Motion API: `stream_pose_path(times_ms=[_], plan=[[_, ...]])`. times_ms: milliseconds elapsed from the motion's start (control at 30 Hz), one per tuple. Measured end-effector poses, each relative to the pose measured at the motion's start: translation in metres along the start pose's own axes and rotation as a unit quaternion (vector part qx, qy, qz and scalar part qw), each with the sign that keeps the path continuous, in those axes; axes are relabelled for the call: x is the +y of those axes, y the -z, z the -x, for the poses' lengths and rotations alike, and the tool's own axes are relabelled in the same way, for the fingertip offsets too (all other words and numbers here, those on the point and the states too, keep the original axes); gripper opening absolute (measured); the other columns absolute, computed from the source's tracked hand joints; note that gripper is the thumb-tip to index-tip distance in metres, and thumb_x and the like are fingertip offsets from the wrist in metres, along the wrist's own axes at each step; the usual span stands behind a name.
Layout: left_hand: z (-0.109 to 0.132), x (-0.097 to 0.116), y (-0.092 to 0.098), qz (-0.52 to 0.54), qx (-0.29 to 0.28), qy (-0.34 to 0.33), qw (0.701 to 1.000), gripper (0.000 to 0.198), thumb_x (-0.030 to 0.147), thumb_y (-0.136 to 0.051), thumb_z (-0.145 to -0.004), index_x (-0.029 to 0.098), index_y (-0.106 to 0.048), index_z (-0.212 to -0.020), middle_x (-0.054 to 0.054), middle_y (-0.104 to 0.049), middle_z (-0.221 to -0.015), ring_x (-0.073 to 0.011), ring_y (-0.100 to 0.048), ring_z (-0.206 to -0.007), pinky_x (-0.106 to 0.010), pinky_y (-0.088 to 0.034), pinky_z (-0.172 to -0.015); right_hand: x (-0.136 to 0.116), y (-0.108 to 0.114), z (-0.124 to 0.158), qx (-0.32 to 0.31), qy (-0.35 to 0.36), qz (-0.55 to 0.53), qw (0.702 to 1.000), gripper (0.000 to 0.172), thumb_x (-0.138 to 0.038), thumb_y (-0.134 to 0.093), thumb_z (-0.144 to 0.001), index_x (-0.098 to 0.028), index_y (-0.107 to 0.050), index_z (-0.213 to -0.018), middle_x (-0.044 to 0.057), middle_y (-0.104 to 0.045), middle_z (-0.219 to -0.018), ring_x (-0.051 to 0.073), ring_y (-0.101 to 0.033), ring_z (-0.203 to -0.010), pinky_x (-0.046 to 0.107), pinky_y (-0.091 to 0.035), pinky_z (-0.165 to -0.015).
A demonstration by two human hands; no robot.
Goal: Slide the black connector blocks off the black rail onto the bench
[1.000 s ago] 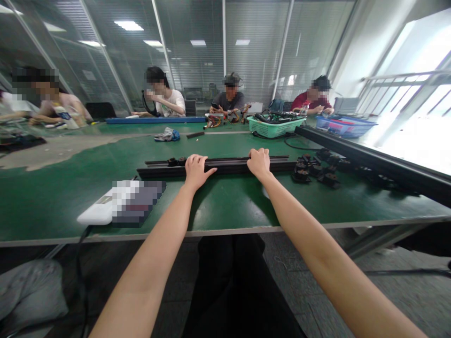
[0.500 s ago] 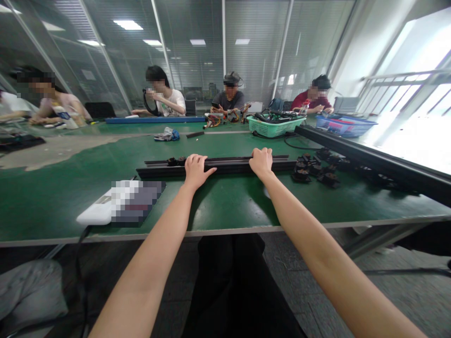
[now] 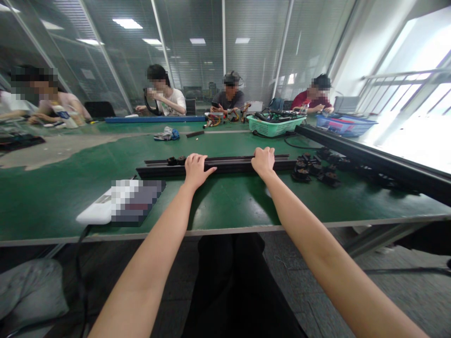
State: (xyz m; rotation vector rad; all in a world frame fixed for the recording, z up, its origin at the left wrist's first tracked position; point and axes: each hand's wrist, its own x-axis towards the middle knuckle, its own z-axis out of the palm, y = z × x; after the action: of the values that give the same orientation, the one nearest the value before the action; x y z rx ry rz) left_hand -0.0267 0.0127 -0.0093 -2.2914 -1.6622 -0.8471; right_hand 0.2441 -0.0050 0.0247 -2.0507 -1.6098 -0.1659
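On the green surface [image 3: 70, 206], a long black aluminium extrusion rail [image 3: 225, 165] lies crosswise, probably stiff and heavy, best held two-handed, well apart. The right hand [image 3: 263, 161] has its fingers curled over it; the left hand [image 3: 195, 171] has its fingers lying on it, grip unclear.

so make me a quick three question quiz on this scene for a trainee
1. True or false: the left hand and the right hand are both touching the black extrusion rail.
2. What colour is the plastic basket holding the cables?
3. Are the loose black blocks on the bench to the left or the right of the right hand, as the person sees it?

Key: 1 true; 2 green; 3 right
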Motion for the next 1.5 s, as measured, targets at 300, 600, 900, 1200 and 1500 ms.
stream_pose_path(times_ms=[300, 600, 900, 1200, 1500], plan=[[-0.001, -0.001, 0.000, 0.003, -0.002, 0.001, 1.000, 0.058, 0.054, -0.069, -0.097, 0.021, -0.065, -0.144, -0.017, -0.065, -0.148, -0.0385, -0.044, -0.149, -0.054, -0.030, -0.130, 0.005, -0.002, -0.003, 0.017, -0.011, 0.007, 1.000, 0.041, -0.007, -0.046, -0.093, -0.010, -0.077, -0.119, 0.025, -0.066, -0.124, 0.035, -0.052, -0.123, 0.045, -0.037, -0.103], [0.000, 0.002, 0.002, 0.004, -0.009, 0.006, 1.000, 0.058, 0.053, -0.069, -0.097, 0.019, -0.065, -0.145, -0.018, -0.064, -0.148, -0.0393, -0.043, -0.150, -0.054, -0.030, -0.130, 0.008, 0.006, -0.004, 0.000, -0.037, 0.010, 0.999, 0.039, -0.008, -0.047, -0.096, -0.007, -0.077, -0.121, 0.028, -0.065, -0.129, 0.036, -0.053, -0.126, 0.044, -0.035, -0.105], [0.000, 0.002, 0.001, 0.004, -0.001, 0.004, 1.000, 0.057, 0.053, -0.070, -0.096, 0.022, -0.066, -0.144, -0.016, -0.065, -0.147, -0.0391, -0.044, -0.149, -0.055, -0.031, -0.129, 0.013, 0.002, -0.008, 0.023, -0.046, 0.004, 0.999, 0.040, -0.008, -0.047, -0.093, -0.008, -0.079, -0.117, 0.026, -0.067, -0.124, 0.035, -0.053, -0.121, 0.045, -0.036, -0.103], [0.000, 0.001, 0.001, 0.001, -0.006, 0.005, 1.000, 0.058, 0.053, -0.069, -0.097, 0.020, -0.065, -0.144, -0.017, -0.065, -0.148, -0.0398, -0.044, -0.150, -0.055, -0.031, -0.129, 0.017, 0.003, -0.009, 0.017, -0.054, 0.019, 0.998, 0.042, -0.007, -0.045, -0.094, -0.007, -0.078, -0.120, 0.027, -0.067, -0.126, 0.035, -0.054, -0.124, 0.044, -0.037, -0.103], [0.000, 0.003, 0.003, 0.000, -0.014, 0.012, 1.000, 0.059, 0.053, -0.070, -0.097, 0.019, -0.065, -0.145, -0.018, -0.063, -0.150, -0.0392, -0.043, -0.151, -0.053, -0.029, -0.131, 0.019, 0.006, -0.010, 0.008, -0.072, 0.021, 0.997, 0.039, -0.007, -0.047, -0.098, -0.007, -0.077, -0.123, 0.027, -0.065, -0.131, 0.035, -0.053, -0.128, 0.043, -0.036, -0.106]])
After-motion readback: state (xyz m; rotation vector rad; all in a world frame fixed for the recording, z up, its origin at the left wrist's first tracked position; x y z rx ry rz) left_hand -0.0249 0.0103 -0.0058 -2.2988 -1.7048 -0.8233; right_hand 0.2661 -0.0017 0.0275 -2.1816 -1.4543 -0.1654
